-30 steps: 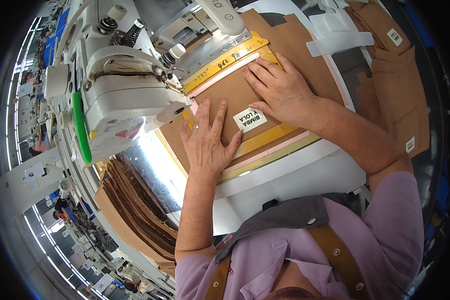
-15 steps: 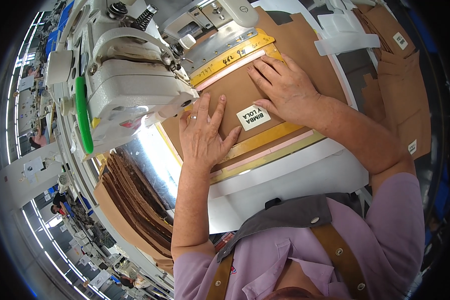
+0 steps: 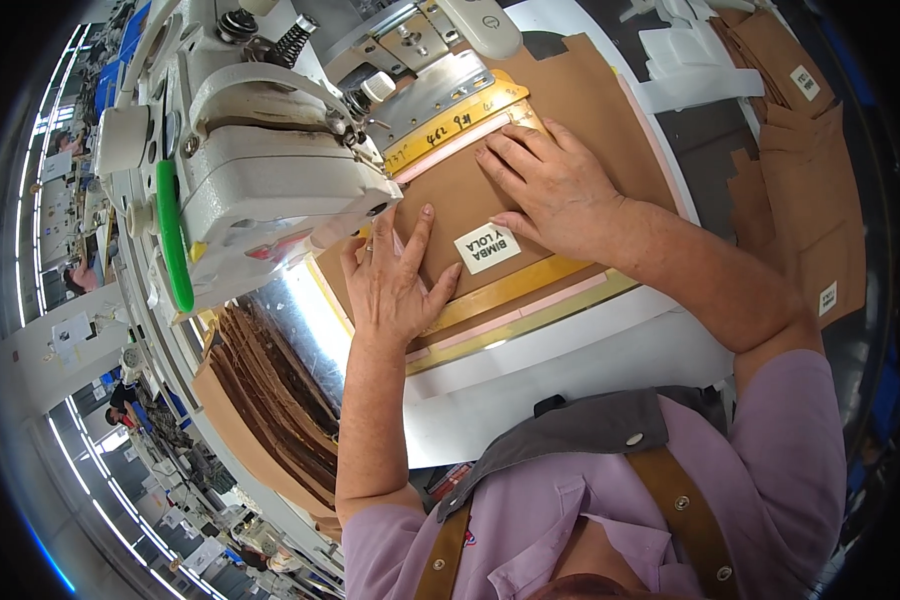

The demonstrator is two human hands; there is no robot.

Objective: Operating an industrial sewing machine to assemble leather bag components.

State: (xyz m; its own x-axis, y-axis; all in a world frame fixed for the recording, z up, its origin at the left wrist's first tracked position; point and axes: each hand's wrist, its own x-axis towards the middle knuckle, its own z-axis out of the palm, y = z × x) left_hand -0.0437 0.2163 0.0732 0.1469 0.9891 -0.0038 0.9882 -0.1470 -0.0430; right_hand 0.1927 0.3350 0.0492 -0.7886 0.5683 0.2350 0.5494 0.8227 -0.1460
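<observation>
My left hand (image 3: 395, 285) lies flat with fingers spread on a brown panel (image 3: 442, 200), just below the sewing machine's needle area. My right hand (image 3: 558, 192) rests on the same panel farther right, its fingertips near a pale pink strip (image 3: 460, 147). That strip runs beside a yellow template bar (image 3: 457, 124) with handwriting on it. A metal plate (image 3: 435, 95) overlaps the bar's far side. Between my hands sits a white printed label (image 3: 487, 247) on the panel. Another yellow bar (image 3: 520, 290) crosses the panel's near side. The needle tip is hard to make out.
The white sewing machine (image 3: 280, 190) with a green handle strip (image 3: 173, 235) stands at left. Below it leans a stack of brown pieces (image 3: 270, 400). More brown pieces (image 3: 810, 200) lie at the right, beside a translucent plastic piece (image 3: 690, 85).
The panel, its yellow bars and the label have slid left past the machine head. Both my hands have moved left with them, staying flat on the panel.
</observation>
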